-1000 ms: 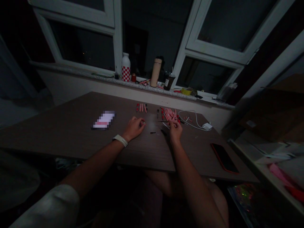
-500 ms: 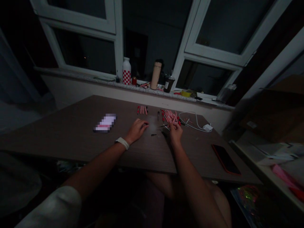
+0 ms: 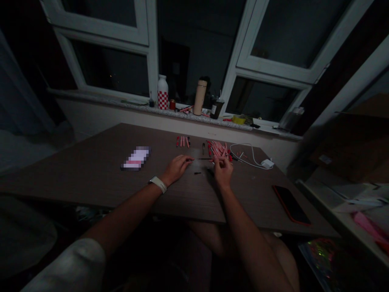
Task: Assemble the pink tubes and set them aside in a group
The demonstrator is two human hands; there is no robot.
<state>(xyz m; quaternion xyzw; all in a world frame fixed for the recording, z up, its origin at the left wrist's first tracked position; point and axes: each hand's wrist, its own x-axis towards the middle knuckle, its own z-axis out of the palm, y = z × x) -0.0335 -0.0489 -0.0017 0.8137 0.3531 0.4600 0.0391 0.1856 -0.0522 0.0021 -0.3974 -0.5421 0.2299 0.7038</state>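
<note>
My right hand [image 3: 223,170] is closed in a pinch on a thin dark rod [image 3: 204,159] that looks like a pen refill. The rod points left toward the fingertips of my left hand [image 3: 177,168]. My left fingers are pressed together around something small and dark, too dim to name. Just behind my right hand lies a pile of pink pens [image 3: 219,147] with some red and black parts. A small dark piece [image 3: 197,173] rests on the table between the hands, nearer to me. Farther back are a short row of pens [image 3: 183,141] and a single dark cap-like piece [image 3: 203,148].
A lit phone [image 3: 135,158] lies left on the brown table [image 3: 100,174]. A white charger [image 3: 267,163] with its cable is at the right, and a dark phone [image 3: 291,205] nearer me. Bottles, including a checked bottle [image 3: 163,92], stand on the windowsill.
My right hand has turned the thin rod to nearly level, pointing at my left hand. My left hand has shifted slightly right, toward the rod's tip.
</note>
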